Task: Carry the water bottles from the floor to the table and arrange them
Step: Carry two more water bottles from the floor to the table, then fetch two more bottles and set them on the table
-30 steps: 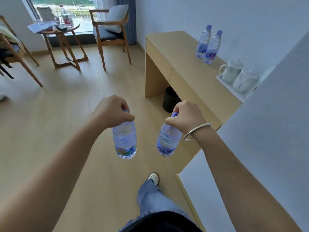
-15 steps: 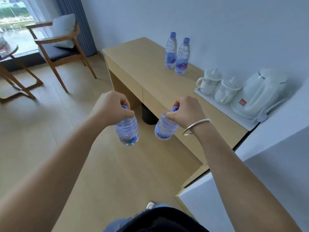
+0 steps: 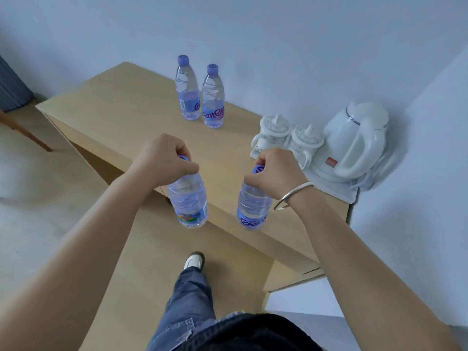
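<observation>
evidently, two clear plastic water bottles with blue caps, one (image 3: 187, 198) hung from the closed left hand (image 3: 162, 160) and one (image 3: 253, 201) from the closed right hand (image 3: 276, 171), are gripped by the necks at the pale wooden tabletop's (image 3: 126, 107) front edge, so that they can be set beside the two upright bottles (image 3: 200, 97) by the wall.

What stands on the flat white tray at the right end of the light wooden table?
On the flat white tray stand two white lidded cups and a white electric kettle. The right hand covers the tray's near left corner.
</observation>
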### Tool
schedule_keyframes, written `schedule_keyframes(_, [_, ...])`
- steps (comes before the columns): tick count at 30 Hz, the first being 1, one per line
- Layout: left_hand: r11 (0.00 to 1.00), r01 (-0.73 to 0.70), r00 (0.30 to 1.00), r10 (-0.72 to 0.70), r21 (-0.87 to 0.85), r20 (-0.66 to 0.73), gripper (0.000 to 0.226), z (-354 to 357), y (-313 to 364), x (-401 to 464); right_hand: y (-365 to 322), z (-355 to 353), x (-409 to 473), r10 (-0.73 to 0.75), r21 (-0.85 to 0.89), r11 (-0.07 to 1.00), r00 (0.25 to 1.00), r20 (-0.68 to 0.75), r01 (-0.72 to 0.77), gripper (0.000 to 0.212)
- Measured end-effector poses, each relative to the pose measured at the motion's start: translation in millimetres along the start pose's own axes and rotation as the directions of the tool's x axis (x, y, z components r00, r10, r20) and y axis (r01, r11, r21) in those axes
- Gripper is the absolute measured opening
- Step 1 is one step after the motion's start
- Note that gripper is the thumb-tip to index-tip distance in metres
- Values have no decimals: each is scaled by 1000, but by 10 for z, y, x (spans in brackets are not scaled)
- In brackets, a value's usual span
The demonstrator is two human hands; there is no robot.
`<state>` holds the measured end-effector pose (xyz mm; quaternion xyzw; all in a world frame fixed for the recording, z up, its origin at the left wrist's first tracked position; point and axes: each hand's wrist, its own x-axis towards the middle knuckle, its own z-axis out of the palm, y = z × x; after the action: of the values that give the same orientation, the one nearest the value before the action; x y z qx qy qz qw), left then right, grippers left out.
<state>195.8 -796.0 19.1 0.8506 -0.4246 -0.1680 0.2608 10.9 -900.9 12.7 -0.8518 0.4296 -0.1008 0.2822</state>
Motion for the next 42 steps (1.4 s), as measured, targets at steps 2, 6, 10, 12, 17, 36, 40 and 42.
schedule_keyframes(2, [998, -57, 998, 57, 6, 24, 6, -52, -33, 356, -76, 31, 262, 23, -1, 1000, 999, -42, -23, 19])
schedule_keyframes(6, [986, -164, 981, 159, 33, 115, 5, -180, -92, 1131, -272, 100, 808, 98, 43, 995, 988, -118, -94, 12])
schedule_keyframes(10, [960, -269, 954, 254, 77, 159, 4, -271, -183, 1809, -522, 178, 1350, 136, 38, 990, 980, -143, -132, 8])
schedule_keyframes(12, [946, -307, 940, 285, 104, 185, 4, -291, -230, 2083, -620, 218, 1591, 142, 25, 990, 975, -171, -140, 12])
schedule_keyframes(17, [934, -338, 923, 304, 119, 237, 4, -263, -311, 2578, -754, 292, 2032, 176, 42, 984, 968, -181, -171, 17])
schedule_keyframes(36, [513, -749, 662, 589, 419, 463, 27, -168, 487, 2259, -459, 448, 1622, 320, 264, 921, 943, -91, -287, 35])
schedule_keyframes(40, [516, -788, 615, 631, 337, 473, 39, -127, 813, 1863, -103, 264, 877, 521, 374, 827, 823, -226, -420, 18])
schedule_keyframes(42, [474, -836, 546, 666, 276, 508, 34, -74, 917, 1656, 7, 207, 460, 585, 426, 788, 756, -293, -445, 14])
